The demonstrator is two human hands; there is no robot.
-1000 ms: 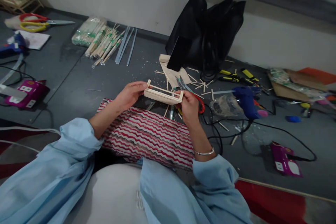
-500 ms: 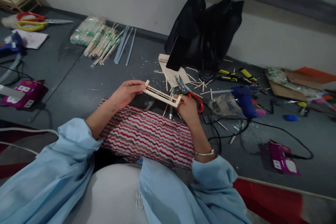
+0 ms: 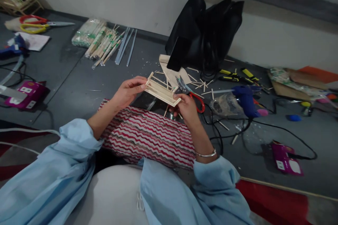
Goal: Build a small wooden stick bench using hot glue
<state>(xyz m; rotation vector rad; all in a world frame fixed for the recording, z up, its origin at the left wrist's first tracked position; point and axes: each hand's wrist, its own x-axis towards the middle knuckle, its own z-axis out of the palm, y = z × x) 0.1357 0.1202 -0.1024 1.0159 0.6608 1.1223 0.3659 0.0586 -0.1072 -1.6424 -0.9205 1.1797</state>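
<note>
Between my two hands is a small frame of pale wooden sticks [image 3: 161, 93], held tilted above the table. My left hand [image 3: 129, 91] pinches its left end with thumb and fingers. At the other end my right hand [image 3: 187, 107] grips the corner, some fingers tucked underneath and partly hidden. Below the frame a red striped cloth [image 3: 148, 133] lies along the table's near edge. Just beyond my right hand are red-handled scissors [image 3: 198, 102], their blades among loose sticks [image 3: 204, 85].
A blue glue gun [image 3: 245, 100] with a black cord lies right, near a purple box [image 3: 286, 158]. Wrapped stick bundles [image 3: 104, 44] and grey strips [image 3: 124, 45] lie at the back left. A phone [image 3: 178, 54] leans against a black bag [image 3: 208, 31]. Yellow-black cutters [image 3: 235, 76] lie behind.
The stick frame has turned in my hands, so more of its inner face shows now. My right thumb has shifted onto its upper side. Both hands keep hold of it.
</note>
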